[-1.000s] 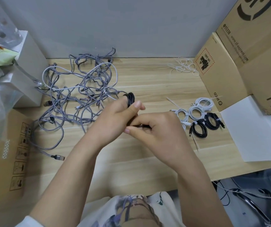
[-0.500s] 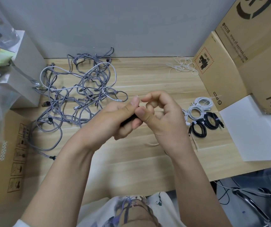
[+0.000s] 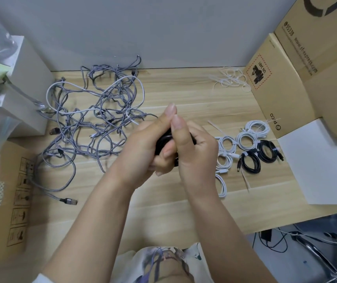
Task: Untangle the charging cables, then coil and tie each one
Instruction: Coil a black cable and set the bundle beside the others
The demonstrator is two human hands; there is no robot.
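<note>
A light wooden tabletop (image 3: pixel 184 94) against a grey wall carries the work. Above its centre, both hands meet around a coiled black cable (image 3: pixel 163 140). The left hand (image 3: pixel 143 148) curls its fingers round the coil from the left, thumb extended upward. The right hand (image 3: pixel 194 152) grips the coil from the right, its thumb pressed alongside the left thumb. Most of the coil is hidden between the palms. Just right of the hands lie coiled white cables (image 3: pixel 245 137) and two coiled black cables (image 3: pixel 259 157), each bound. To the left spreads a tangle of grey braided cables (image 3: pixel 94 123). Loose white cable ties (image 3: pixel 230 79) lie at the far edge, beside cardboard boxes (image 3: pixel 285 78).
</note>
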